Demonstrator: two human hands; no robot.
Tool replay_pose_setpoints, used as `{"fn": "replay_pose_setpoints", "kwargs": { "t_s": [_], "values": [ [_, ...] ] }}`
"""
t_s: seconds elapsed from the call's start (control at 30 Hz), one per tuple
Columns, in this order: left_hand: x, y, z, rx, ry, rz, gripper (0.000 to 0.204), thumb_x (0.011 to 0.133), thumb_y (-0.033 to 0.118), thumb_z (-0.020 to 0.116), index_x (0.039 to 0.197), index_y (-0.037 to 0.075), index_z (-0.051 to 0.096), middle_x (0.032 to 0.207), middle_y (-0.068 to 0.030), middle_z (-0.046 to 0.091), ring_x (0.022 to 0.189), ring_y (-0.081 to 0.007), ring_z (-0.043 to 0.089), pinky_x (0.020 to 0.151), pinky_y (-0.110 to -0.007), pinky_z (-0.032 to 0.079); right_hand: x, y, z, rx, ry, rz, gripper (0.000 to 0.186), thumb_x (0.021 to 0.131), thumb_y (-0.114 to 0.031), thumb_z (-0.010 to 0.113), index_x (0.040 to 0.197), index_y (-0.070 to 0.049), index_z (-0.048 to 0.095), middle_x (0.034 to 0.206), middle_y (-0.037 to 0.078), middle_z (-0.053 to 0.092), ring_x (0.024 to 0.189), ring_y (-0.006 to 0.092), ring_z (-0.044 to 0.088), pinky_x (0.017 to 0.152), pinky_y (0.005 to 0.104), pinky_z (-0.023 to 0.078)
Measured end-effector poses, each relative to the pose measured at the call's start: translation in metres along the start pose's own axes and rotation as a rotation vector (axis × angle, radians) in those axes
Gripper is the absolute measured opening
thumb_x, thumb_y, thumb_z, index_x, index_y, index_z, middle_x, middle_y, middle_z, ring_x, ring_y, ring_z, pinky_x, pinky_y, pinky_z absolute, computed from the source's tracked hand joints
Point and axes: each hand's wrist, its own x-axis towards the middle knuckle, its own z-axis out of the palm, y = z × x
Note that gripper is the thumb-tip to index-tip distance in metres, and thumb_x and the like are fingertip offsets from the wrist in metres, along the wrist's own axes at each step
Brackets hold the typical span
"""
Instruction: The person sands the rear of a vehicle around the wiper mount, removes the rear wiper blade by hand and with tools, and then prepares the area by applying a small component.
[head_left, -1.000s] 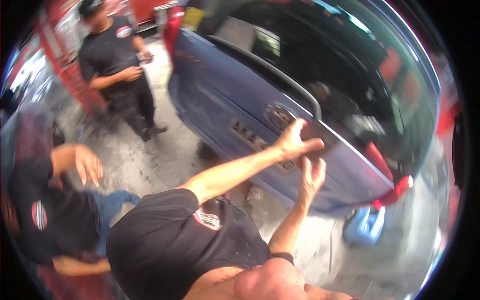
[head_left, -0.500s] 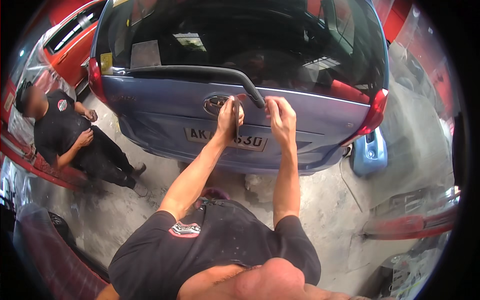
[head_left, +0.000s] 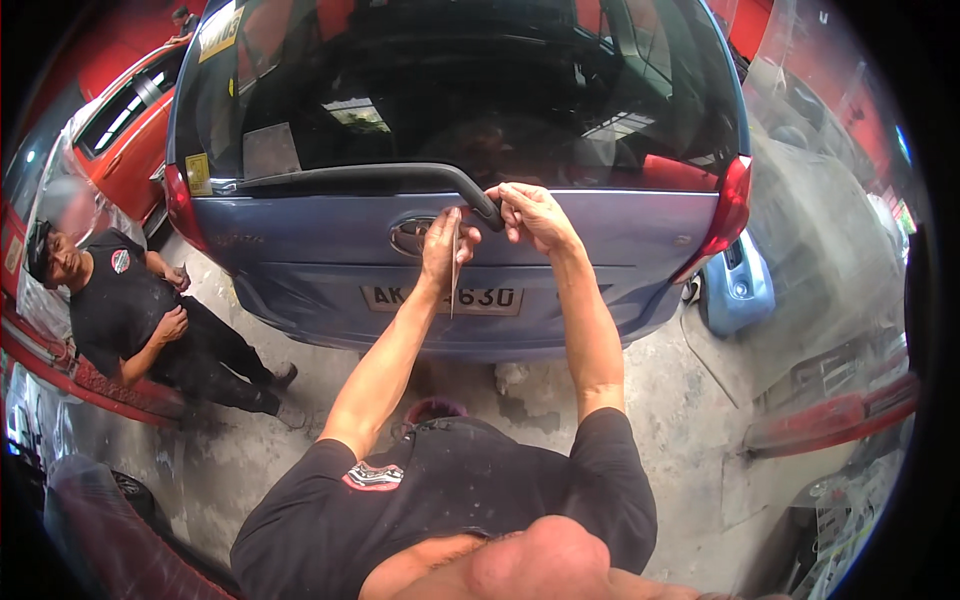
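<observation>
In front of me is the back of a blue car (head_left: pixel 330 235). A black rear wiper arm (head_left: pixel 370 180) runs along the lower edge of its window and bends down at its right end. My left hand (head_left: pixel 440 250) is closed on a thin flat sheet (head_left: pixel 455 285), seen edge-on, in front of the round emblem (head_left: pixel 405 236) and the licence plate (head_left: pixel 500 301). What the sheet is made of I cannot make out. At the bent lower end of the wiper arm, my right hand (head_left: pixel 535 215) has its fingers curled and pinching.
To the left a person in black (head_left: pixel 125 300) stands with hands in front of the body. A light-blue bumper (head_left: pixel 737 285) stands on the floor at right. Plastic sheeting (head_left: pixel 830 240) hangs over the right side. An orange car (head_left: pixel 130 125) is at the far left.
My right hand has come in to the wiper arm's lower end and turned over it. My left hand still holds the sheet. The whole view has shifted slightly.
</observation>
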Motion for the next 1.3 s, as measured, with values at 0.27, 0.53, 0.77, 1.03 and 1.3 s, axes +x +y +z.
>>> {"fn": "replay_pose_setpoints", "kwargs": {
  "t_s": [0.27, 0.53, 0.77, 1.03, 1.3],
  "values": [
    [0.002, -0.005, -0.001, 0.101, -0.015, 0.11, 0.025, 0.106, 0.027, 0.045, 0.122, 0.011, 0.055, 0.098, -0.0116, 0.069, 0.059, -0.0051, 0.058, 0.041, -0.016, 0.035, -0.001, 0.007, 0.004, 0.058, 0.032, -0.018, 0.038, 0.099, -0.036, 0.06, 0.107, 0.001, 0.067, 0.061, -0.002, 0.055, 0.044, 0.0076, 0.055, 0.041, 0.0194, 0.041],
    [-0.003, 0.005, 0.016, 0.19, 0.026, 0.122, 0.019, 0.103, 0.024, 0.055, 0.113, 0.009, 0.058, 0.094, -0.0038, 0.068, 0.07, -0.0067, 0.06, 0.054, -0.018, 0.043, -0.002, 0.004, 0.003, 0.015, 0.029, 0.001, 0.03, 0.097, -0.027, 0.064, 0.108, 0.001, 0.066, 0.064, -0.001, 0.057, 0.048, 0.0084, 0.06, 0.043, 0.0191, 0.044],
    [0.001, 0.004, 0.007, 0.227, 0.059, 0.11, 0.021, 0.099, 0.025, 0.061, 0.11, 0.007, 0.059, 0.095, -0.0035, 0.069, 0.079, -0.012, 0.067, 0.066, -0.022, 0.051, -0.004, -0.017, 0.003, -0.077, -0.06, 0.023, 0.03, 0.097, -0.025, 0.065, 0.111, 0.001, 0.066, 0.066, 0.001, 0.06, 0.051, 0.0109, 0.063, 0.046, 0.0208, 0.048],
    [0.001, 0.002, 0.006, 0.191, 0.076, 0.098, 0.02, 0.098, 0.027, 0.064, 0.104, 0.008, 0.062, 0.093, -0.0061, 0.07, 0.076, -0.0103, 0.067, 0.062, -0.02, 0.048, 0.005, -0.02, 0.008, -0.203, 0.003, 0.045, 0.03, 0.097, -0.029, 0.065, 0.1, 0.001, 0.064, 0.063, 0.002, 0.058, 0.045, 0.0096, 0.057, 0.042, 0.0212, 0.045],
    [0.002, 0.005, 0.007, 0.191, 0.045, 0.083, 0.019, 0.098, 0.026, 0.064, 0.103, 0.008, 0.06, 0.09, -0.0038, 0.069, 0.068, -0.0067, 0.059, 0.062, -0.019, 0.046, 0.008, -0.028, 0.015, -0.53, -0.01, -0.032, 0.033, 0.097, -0.032, 0.062, 0.094, 0.001, 0.059, 0.065, 0.002, 0.057, 0.047, 0.0079, 0.055, 0.042, 0.0227, 0.046]
  ]
}}
